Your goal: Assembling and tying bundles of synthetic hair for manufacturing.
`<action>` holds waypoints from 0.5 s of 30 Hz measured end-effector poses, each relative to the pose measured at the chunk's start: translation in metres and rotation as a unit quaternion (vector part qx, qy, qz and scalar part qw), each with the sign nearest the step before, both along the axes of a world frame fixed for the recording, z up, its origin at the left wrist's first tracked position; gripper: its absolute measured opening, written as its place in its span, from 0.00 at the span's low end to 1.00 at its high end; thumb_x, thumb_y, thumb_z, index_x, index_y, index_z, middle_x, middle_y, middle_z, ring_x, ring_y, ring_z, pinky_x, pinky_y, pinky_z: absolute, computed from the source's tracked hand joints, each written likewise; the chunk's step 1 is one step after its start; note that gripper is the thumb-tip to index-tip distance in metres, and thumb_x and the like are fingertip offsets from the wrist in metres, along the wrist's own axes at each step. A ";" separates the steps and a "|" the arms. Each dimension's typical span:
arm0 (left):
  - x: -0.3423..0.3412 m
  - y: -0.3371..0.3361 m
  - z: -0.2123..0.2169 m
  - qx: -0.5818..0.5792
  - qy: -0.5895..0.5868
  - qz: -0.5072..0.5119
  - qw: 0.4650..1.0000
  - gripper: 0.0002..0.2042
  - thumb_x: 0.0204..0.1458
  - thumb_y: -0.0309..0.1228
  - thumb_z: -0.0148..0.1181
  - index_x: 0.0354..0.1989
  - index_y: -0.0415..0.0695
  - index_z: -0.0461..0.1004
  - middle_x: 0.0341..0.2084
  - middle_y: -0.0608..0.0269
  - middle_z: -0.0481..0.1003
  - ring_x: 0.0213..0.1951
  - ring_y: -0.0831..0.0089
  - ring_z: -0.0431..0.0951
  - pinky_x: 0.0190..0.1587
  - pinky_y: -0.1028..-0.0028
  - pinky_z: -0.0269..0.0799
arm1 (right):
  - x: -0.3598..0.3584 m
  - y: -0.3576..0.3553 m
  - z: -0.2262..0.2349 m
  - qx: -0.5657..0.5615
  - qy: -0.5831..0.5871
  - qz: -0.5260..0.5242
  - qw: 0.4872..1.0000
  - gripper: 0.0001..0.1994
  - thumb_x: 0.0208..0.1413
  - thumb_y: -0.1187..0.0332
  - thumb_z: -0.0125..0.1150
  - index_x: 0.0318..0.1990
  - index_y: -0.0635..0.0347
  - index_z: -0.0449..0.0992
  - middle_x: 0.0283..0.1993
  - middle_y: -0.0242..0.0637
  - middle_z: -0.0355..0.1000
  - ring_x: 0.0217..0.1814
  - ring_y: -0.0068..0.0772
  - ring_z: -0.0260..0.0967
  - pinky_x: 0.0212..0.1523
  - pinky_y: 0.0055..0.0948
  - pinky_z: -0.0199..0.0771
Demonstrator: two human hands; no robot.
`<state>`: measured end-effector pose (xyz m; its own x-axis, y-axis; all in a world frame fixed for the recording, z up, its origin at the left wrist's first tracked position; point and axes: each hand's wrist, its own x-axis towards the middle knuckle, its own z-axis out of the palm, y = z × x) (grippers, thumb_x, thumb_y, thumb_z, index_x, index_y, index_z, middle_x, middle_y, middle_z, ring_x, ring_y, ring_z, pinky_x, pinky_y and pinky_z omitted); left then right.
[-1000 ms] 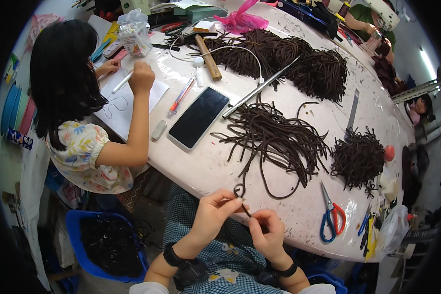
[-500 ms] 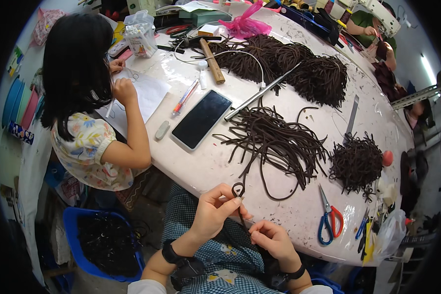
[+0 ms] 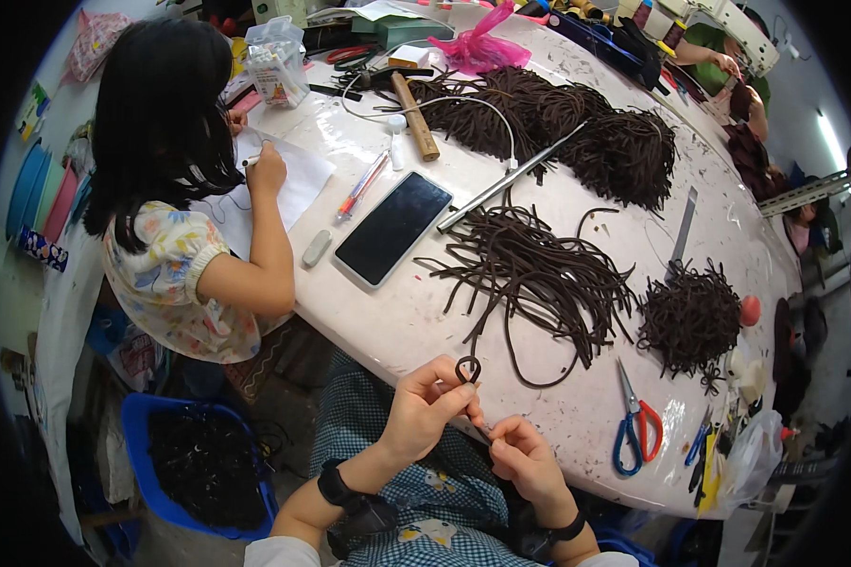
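Observation:
A small loop of dark brown cord (image 3: 468,369) sticks up from the fingertips of my left hand (image 3: 422,411), which pinches its base. Close beside it, to the right and a little lower, my right hand (image 3: 529,458) has thumb and forefinger pressed together on the same cord's lower part. Both hands hang over the table's near edge, above my checked apron (image 3: 444,515). Beyond them lies a loose pile of long brown cords (image 3: 539,274). A tighter bundle of knotted cord pieces (image 3: 690,317) sits to its right.
Scissors (image 3: 637,430) with red and blue handles lie right of my hands. A phone (image 3: 394,230), a metal rod (image 3: 511,177) and a hammer (image 3: 414,118) lie farther off. At left a person (image 3: 194,255) draws on paper; a blue bin (image 3: 142,463) stands below.
My right hand has come up slightly, nearer to my left fingers. The cord loop now looks rounder. The person at left has shifted their drawing hand on the paper.

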<state>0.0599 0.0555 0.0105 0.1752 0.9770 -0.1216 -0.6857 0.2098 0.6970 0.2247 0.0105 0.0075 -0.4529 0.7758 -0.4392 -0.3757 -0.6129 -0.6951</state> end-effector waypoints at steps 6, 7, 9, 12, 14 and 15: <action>0.002 -0.002 0.003 0.011 -0.037 -0.058 0.998 0.03 0.45 0.16 0.46 0.25 0.37 0.64 0.28 0.62 0.62 0.27 0.68 0.72 0.25 0.73 0.72 | 0.001 -0.001 -0.008 -0.074 0.037 0.012 0.997 0.05 0.54 0.70 0.48 0.36 0.61 0.65 0.22 0.25 0.56 0.15 0.10 0.43 0.14 0.12 0.41; 0.003 -0.002 0.004 0.010 -0.037 -0.057 0.998 0.03 0.45 0.16 0.46 0.25 0.37 0.64 0.28 0.62 0.62 0.27 0.68 0.72 0.25 0.73 0.72 | 0.001 -0.001 -0.010 -0.101 0.067 0.035 0.992 0.05 0.54 0.70 0.47 0.35 0.61 0.65 0.22 0.25 0.56 0.14 0.10 0.43 0.13 0.12 0.41; 0.003 -0.002 0.003 0.003 -0.068 -0.084 0.994 0.03 0.45 0.16 0.47 0.25 0.38 0.65 0.28 0.61 0.62 0.26 0.68 0.72 0.25 0.74 0.72 | 0.003 0.001 -0.013 -0.129 0.097 0.059 0.985 0.05 0.55 0.69 0.47 0.35 0.61 0.65 0.22 0.25 0.56 0.14 0.10 0.42 0.13 0.12 0.40; 0.003 -0.002 0.002 0.007 -0.097 -0.110 0.989 0.03 0.46 0.16 0.47 0.25 0.38 0.64 0.29 0.62 0.61 0.27 0.71 0.72 0.27 0.77 0.71 | 0.004 0.003 -0.013 -0.150 0.143 0.124 0.970 0.06 0.55 0.68 0.46 0.34 0.60 0.64 0.22 0.25 0.56 0.14 0.10 0.42 0.13 0.11 0.40; 0.003 -0.002 0.001 0.015 -0.110 -0.121 0.986 0.03 0.47 0.16 0.47 0.25 0.37 0.63 0.30 0.63 0.61 0.28 0.74 0.72 0.29 0.79 0.70 | 0.004 0.002 -0.014 -0.143 0.158 0.158 0.964 0.06 0.55 0.67 0.47 0.33 0.60 0.64 0.22 0.25 0.56 0.14 0.10 0.42 0.13 0.11 0.39; 0.003 -0.002 -0.001 0.037 -0.070 -0.118 0.990 0.03 0.47 0.16 0.48 0.26 0.37 0.64 0.29 0.64 0.62 0.27 0.76 0.71 0.28 0.80 0.69 | 0.003 0.003 -0.013 -0.144 0.159 0.158 0.964 0.06 0.55 0.67 0.47 0.33 0.60 0.64 0.22 0.25 0.56 0.14 0.10 0.42 0.13 0.11 0.39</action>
<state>0.0633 0.0540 0.0095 0.4089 0.9125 -0.0104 -0.7149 0.3274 0.6178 0.2278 0.0132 -0.0055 -0.7939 0.4441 -0.4153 -0.3050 -0.8817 -0.3600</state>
